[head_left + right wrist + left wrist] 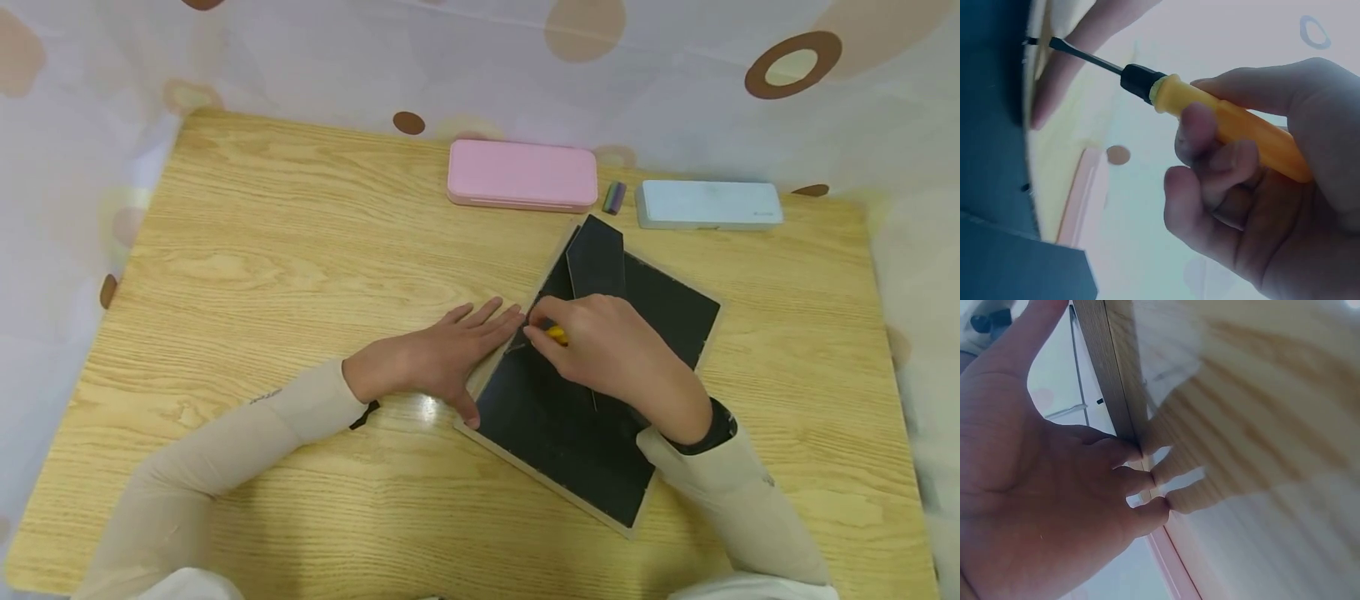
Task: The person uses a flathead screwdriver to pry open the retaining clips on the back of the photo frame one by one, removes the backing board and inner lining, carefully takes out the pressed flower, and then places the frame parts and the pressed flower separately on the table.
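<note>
The right hand point(611, 342) I am watching grips a screwdriver point(1260, 134) by its yellow handle, above the black back of a picture frame point(555, 450). On the right-wrist view I see its metal tip just beside a small black tab point(1032, 41) at the frame's edge; I cannot tell whether they touch. The left hand point(442, 354) grasps nothing: its fingers are spread, bracing the frame's rim at 9 o'clock. The frame lies tilted on the bench point(262, 250), toward 3 o'clock from its middle, its black stand point(597, 254) reaching to 12 o'clock. Past it I have a pink case point(522, 172) at 11 o'clock, a striped eraser point(613, 198) at 12 and a pale case point(708, 204) at 1. A dotted cloth point(315, 58) hangs behind.
</note>
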Action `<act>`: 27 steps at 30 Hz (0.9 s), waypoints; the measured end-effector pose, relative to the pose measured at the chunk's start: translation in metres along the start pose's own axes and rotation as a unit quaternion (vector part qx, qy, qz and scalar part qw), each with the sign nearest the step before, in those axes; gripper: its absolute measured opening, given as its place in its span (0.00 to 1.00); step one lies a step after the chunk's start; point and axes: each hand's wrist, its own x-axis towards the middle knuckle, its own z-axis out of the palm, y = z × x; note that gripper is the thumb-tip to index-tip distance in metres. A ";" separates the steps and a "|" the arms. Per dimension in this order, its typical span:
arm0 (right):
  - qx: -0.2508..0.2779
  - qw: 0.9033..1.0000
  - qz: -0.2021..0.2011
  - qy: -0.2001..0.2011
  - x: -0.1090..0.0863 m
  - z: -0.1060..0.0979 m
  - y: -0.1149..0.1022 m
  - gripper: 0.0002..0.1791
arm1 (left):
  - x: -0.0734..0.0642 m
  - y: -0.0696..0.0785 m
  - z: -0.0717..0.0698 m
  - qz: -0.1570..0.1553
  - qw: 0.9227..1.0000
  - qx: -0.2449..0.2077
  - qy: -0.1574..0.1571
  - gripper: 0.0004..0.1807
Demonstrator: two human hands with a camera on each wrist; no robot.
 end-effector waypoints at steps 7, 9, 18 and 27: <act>0.041 0.998 0.027 0.028 -0.022 0.006 0.017 0.07 | 0.001 0.004 -0.003 0.005 1.000 0.010 -0.004 0.79; 0.055 0.997 0.034 0.039 -0.028 0.008 0.021 0.06 | 0.001 0.005 -0.004 0.007 1.000 0.013 -0.006 0.79; 0.100 0.991 0.030 0.085 -0.051 0.016 0.037 0.03 | 0.003 0.007 -0.007 0.006 1.000 0.030 -0.005 0.72; 0.128 0.985 0.042 0.111 -0.067 0.024 0.048 0.02 | 0.010 0.003 -0.014 -0.010 0.998 0.053 0.039 0.54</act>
